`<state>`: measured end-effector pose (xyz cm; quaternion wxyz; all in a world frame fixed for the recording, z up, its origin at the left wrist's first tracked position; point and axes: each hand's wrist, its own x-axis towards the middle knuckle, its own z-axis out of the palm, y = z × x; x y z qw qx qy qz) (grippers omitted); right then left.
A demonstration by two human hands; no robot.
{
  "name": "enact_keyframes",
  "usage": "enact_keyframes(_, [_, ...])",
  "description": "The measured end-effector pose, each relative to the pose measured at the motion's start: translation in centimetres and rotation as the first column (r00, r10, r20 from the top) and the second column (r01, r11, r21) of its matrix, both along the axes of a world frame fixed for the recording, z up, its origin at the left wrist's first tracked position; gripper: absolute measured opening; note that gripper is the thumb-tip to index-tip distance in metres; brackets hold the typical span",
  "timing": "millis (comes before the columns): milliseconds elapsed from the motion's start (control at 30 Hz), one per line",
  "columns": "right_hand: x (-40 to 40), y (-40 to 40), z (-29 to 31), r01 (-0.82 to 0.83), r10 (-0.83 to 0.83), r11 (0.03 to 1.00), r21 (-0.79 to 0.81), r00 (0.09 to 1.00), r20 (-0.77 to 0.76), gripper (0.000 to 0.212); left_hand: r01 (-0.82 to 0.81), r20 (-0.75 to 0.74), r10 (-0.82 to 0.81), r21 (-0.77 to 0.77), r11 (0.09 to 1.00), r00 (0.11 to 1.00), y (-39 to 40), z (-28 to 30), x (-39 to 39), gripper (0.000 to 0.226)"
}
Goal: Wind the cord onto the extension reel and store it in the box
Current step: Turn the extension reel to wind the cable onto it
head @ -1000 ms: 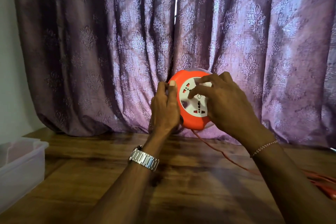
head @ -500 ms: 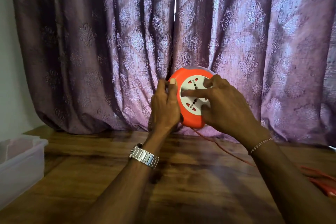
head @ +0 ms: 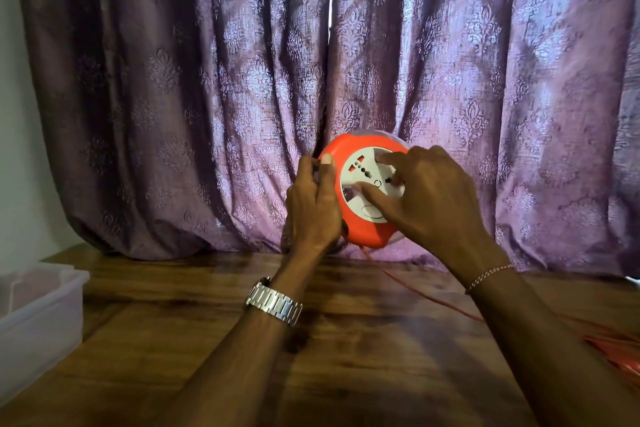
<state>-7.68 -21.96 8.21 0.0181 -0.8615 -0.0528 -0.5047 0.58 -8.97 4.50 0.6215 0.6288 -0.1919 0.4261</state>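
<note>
While extension reel (head: 363, 191) sits lifted above wooden table (head: 214, 340), in front of purple curtain (head: 207, 80), left hand (head: 313, 204) grips orange rim, thumb on top. Right hand (head: 429, 198) fingers spread, curled onto white socket face, apparently turning it. Orange cord (head: 426, 298) trails from reel's bottom to loose heap at right edge (much unwound, by look). Reel likely light, rigid, smooth plastic; hold by rim, turn by face. Cord limp, could snag. Translucent box (head: 41, 305) waits far left, well apart.
</note>
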Motion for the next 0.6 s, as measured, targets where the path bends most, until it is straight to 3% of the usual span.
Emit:
enact_keyframes(100, [-0.17, -0.72, 0.60, -0.150, 0.144, 0.985, -0.087, 0.986, -0.079, 0.027, 0.002, -0.010, -0.002, -0.003, 1.000, 1.000, 0.16, 0.09, 0.13, 0.035])
enact_keyframes(233, [-0.33, -0.79, 0.58, -0.171, 0.103, 0.964, -0.203, 0.946, -0.308, 0.071, 0.017, -0.008, -0.017, -0.003, 1.000, 1.000, 0.25, 0.11, 0.21, 0.036])
enact_keyframes(433, [-0.33, -0.62, 0.40, -0.087, 0.022, 0.956, -0.280, 0.974, -0.227, 0.061, 0.013, -0.005, -0.013, 0.005, 1.000, 1.000, 0.11, 0.11, 0.05, 0.038])
enact_keyframes(600, [-0.93, -0.45, 0.18, -0.080, 0.049, 0.975, -0.209, 0.988, -0.146, 0.058, 0.011, 0.018, -0.011, 0.009, 1.000, 1.000, 0.02, 0.15, -0.22, 0.042])
